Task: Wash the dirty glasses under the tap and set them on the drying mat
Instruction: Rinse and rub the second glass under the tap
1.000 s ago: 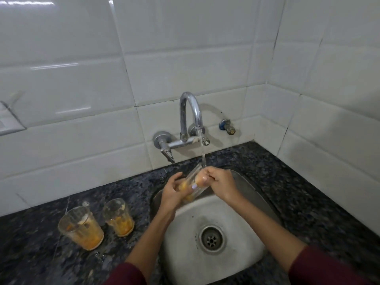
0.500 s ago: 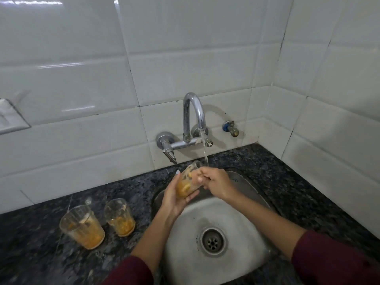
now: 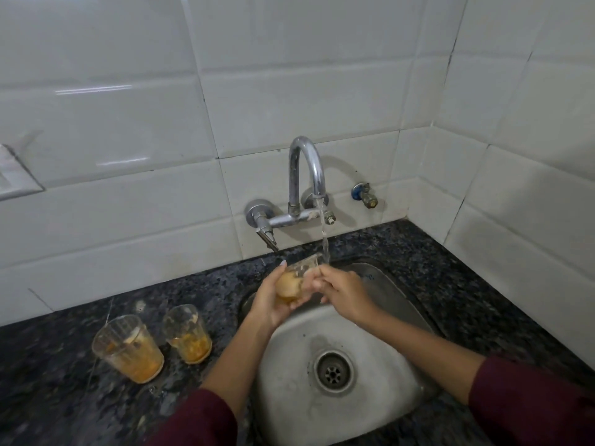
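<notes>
A dirty glass (image 3: pixel 297 275) with orange residue lies tilted over the steel sink (image 3: pixel 380 320), its mouth up toward the water stream falling from the chrome tap (image 3: pixel 306 175). My left hand (image 3: pixel 273 300) cups its base from below and left. My right hand (image 3: pixel 341 292) grips it near the rim, fingers at or in the mouth. Two more dirty glasses stand upright on the dark granite counter left of the sink: a larger one (image 3: pixel 128 347) and a smaller one (image 3: pixel 188 333), both smeared orange. No drying mat is in view.
White tiled walls meet in a corner at the back right. A small capped valve (image 3: pixel 365 194) sticks out of the wall right of the tap. The sink drain (image 3: pixel 333 371) lies below my hands. A white ledge (image 3: pixel 13 178) shows at the left edge.
Both hands stay on the glass under the stream; the glass has been turned and tipped a little, its base now lower in my left palm.
</notes>
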